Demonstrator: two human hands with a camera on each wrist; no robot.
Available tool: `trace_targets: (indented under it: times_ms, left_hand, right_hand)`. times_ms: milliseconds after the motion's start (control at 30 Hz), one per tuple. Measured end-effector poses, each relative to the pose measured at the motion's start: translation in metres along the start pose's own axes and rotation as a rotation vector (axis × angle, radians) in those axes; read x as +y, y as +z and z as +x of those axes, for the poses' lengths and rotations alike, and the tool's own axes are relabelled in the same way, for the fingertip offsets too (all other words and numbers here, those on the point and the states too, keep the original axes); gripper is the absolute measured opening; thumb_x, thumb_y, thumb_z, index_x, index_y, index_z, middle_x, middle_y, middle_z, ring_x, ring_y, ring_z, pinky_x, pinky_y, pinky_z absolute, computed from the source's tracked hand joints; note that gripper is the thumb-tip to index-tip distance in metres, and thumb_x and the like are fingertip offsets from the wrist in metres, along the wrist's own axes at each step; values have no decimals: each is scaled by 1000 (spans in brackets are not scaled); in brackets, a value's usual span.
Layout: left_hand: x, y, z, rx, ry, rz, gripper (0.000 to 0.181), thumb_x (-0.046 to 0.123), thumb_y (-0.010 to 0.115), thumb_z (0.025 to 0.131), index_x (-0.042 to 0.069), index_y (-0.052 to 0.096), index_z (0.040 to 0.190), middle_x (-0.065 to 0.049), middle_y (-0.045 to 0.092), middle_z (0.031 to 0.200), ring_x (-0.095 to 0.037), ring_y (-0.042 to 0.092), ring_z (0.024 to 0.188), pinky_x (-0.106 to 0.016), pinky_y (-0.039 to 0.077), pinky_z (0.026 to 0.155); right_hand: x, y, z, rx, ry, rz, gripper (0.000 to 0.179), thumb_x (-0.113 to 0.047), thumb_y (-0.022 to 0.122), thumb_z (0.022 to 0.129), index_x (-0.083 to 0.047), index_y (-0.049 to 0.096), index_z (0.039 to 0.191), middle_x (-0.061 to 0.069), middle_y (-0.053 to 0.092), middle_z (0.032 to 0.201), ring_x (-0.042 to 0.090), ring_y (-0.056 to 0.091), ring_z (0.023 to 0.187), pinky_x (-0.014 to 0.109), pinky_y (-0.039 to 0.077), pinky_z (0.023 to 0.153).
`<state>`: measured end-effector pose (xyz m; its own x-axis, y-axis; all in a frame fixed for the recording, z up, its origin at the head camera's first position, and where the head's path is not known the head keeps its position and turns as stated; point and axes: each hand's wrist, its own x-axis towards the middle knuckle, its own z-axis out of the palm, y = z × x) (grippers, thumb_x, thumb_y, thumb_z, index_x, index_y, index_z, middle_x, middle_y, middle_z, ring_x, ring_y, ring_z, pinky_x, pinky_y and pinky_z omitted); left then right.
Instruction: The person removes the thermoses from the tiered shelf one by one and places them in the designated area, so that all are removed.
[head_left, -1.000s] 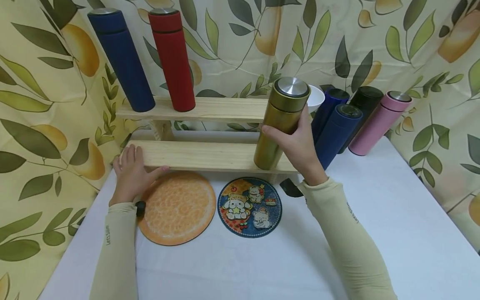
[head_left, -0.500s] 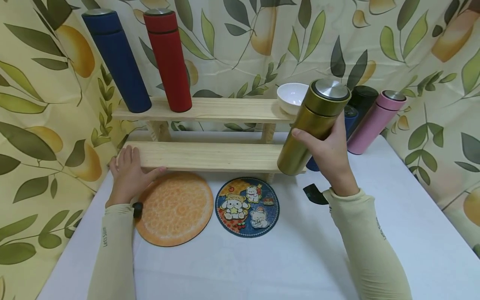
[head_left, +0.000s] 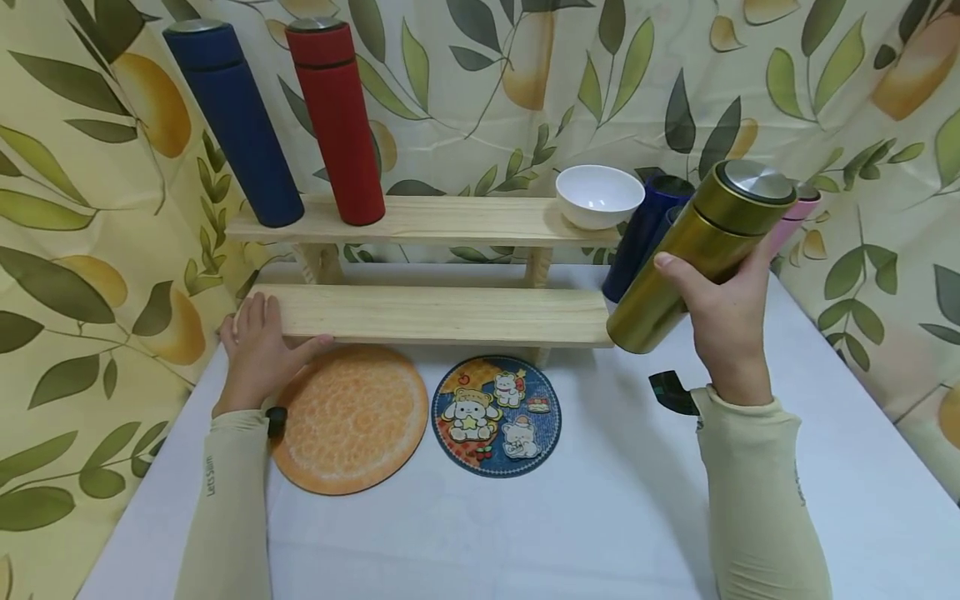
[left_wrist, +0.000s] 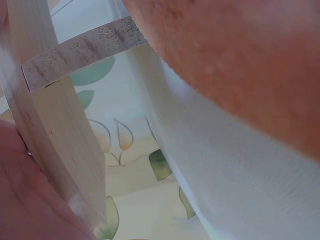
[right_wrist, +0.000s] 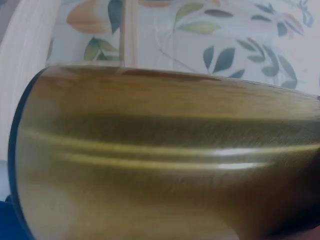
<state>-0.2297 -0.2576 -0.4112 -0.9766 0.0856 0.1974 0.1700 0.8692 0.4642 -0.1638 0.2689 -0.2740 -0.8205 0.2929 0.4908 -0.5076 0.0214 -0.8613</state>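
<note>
In the head view my right hand [head_left: 731, 329] grips a gold thermos bottle [head_left: 697, 258] with a silver lid. The bottle leans to the right, its base beside the right end of the lower shelf. It fills most of the right wrist view as a shiny gold body [right_wrist: 165, 150]. My left hand [head_left: 258, 354] rests at the left end of the two-tier wooden shelf [head_left: 442, 312], fingers lying over the lower board and thumb stretched along its front edge. The left wrist view shows the pale wooden supports [left_wrist: 75, 150] close by the hand.
On the upper board stand a blue thermos [head_left: 236, 125], a red thermos [head_left: 337, 125] and a white bowl [head_left: 598, 196]. Behind the gold bottle are a dark blue thermos [head_left: 645, 237] and a partly hidden pink one [head_left: 798, 212]. An orange round mat [head_left: 352, 425] and a cartoon mat [head_left: 497, 417] lie in front.
My right hand has carried the gold thermos from the right part of the lower shelf rightward past its end, tilting it more. The white bowl has come into full view. My left hand has stayed put.
</note>
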Motion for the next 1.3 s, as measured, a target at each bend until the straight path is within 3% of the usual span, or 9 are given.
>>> trace_targets:
  times_ms: [300,667,833,1300]
  left_hand:
    - [-2,3,0,-6,-1,-4,124,68,74,92,-16,16,163,-40,8,169,-54,5,158,-72,-8,117]
    - [2,2,0,-17,-15,-1,126,69,73,92,-16,15,163,-40,6,170,-53,3,158,-72,-8,117]
    - [1,1,0,-19,-13,0,126,69,73,92,-16,14,163,-40,5,170,-53,3,159,-71,-9,118]
    - [-1,1,1,-18,-10,10,126,70,73,92,-15,14,164,-40,7,170,-52,3,159,-71,-8,118]
  right_hand:
    - [-1,-20,5,54,41,-85,87,1,81,87,-25,38,158,7,49,142,25,48,131,48,33,118]
    - [-4,-51,17,158,93,-137,84,0,82,87,-23,39,155,5,49,136,20,47,123,33,41,100]
    - [-2,-64,23,192,107,-124,87,3,81,88,-25,37,157,3,49,141,18,46,127,32,39,104]
    - [21,-99,32,247,255,-138,92,-1,84,91,-31,30,160,-2,44,140,14,43,126,25,39,99]
